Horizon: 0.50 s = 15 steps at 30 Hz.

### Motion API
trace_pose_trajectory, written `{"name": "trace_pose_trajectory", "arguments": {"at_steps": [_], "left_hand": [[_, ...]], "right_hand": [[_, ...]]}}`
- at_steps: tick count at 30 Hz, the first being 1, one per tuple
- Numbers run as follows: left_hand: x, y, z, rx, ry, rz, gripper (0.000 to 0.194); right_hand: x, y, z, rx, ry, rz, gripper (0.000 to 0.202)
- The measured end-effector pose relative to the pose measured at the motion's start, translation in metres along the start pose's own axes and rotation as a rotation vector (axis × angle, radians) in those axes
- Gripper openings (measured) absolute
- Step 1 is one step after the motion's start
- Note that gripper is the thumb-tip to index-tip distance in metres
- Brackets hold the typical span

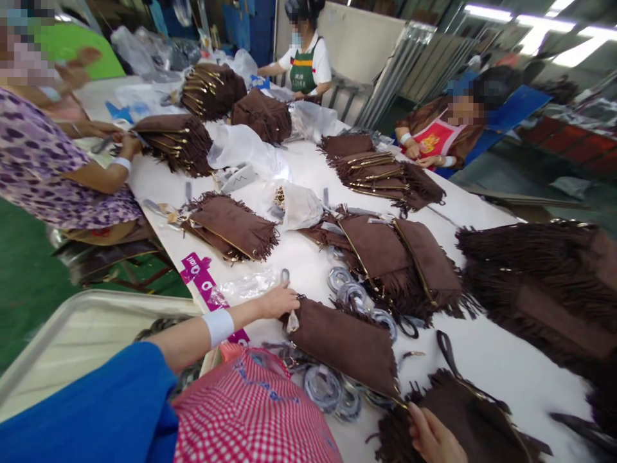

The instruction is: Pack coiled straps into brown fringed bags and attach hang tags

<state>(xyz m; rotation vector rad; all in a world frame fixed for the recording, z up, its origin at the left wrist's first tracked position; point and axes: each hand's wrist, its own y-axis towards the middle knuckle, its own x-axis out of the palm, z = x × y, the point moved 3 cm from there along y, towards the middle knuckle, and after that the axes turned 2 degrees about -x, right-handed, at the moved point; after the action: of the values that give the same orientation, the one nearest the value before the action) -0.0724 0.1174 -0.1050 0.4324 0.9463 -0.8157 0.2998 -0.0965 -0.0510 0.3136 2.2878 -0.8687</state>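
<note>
Spanning both hands just inside the near edge of the tabletop [486, 354], the brown pouch [344, 347] is a flat, suede-like rectangle with a plain upper face. At its left end a grey-wrapped tab [285, 276] pokes up and a pale wrapped piece [292, 321] hangs down; a gold-toned zip [399, 400] follows its lower edge to the right corner. The pouch slants down toward the right, with coiled grey straps [322, 389] below it.

The left hand [279, 301] comes in from the left on an outstretched, white-banded arm, knuckles up, fingers closed on the pouch's upper left corner. The right hand [431, 434], low down and partly cut off, has thumb and finger pinched together at the zip's right end.

Around them, left to right: a pale bin [96, 315] beside the tabletop's left edge, purple tape [212, 289] along that edge, stacked pouches [231, 225] farther in, fringed pouches [380, 251] near the middle, and a dark fringed pile [540, 289] toward the right edge.
</note>
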Motion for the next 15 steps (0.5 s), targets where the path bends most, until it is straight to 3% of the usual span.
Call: {"name": "trace_pose_trajectory", "arguments": {"at_steps": [3, 8, 12, 15], "left_hand": [[-0.03, 0.012, -0.01, -0.03, 0.018, -0.079, 0.007], [-0.082, 0.027, -0.025, -0.184, -0.134, -0.052, 0.014], [-0.105, 0.041, -0.022, -0.137, -0.218, -0.066, 0.02], [-0.118, 0.054, -0.018, -0.148, -0.177, -0.033, 0.016]], "right_hand": [[-0.009, -0.001, -0.013, 0.028, 0.175, 0.038, 0.054], [-0.044, 0.002, -0.038, -0.003, 0.329, 0.161, 0.056], [-0.064, 0.008, -0.055, 0.006, 0.449, 0.195, 0.058], [-0.077, 0.016, -0.066, -0.044, 0.41, 0.189, 0.056]]}}
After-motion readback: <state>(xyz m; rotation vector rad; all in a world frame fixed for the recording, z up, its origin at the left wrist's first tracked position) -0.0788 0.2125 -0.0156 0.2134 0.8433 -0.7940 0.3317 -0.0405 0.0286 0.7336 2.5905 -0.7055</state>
